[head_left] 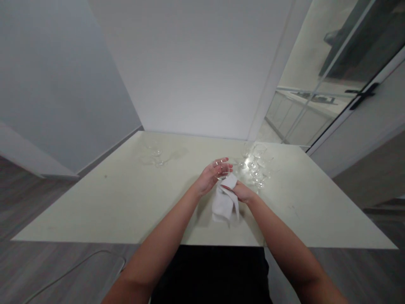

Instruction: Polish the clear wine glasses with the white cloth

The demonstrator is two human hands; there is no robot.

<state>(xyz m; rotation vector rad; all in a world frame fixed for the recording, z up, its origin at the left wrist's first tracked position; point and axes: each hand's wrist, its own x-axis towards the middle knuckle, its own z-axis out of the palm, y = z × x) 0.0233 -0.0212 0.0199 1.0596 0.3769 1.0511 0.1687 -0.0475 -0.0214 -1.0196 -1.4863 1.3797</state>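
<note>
My left hand (pixel 211 175) is closed around a clear glass (pixel 224 170), its fingers showing through the bowl. A white cloth (pixel 223 204) is bunched in my right hand (pixel 241 191), pressed near the glass's rim and hanging down over the table. The glass is transparent, so its full outline is hard to make out. Just right of my hands stands a cluster of several clear stemmed glasses (pixel 255 164). Farther off at the left, a couple of clear glasses (pixel 155 156) sit apart on the table.
The pale table (pixel 133 202) runs wide in front of me, meeting a white panel (pixel 196 71) at its far edge. A glass door with a black handle (pixel 363 96) is at the right. A cable (pixel 101 251) lies on the floor at the lower left.
</note>
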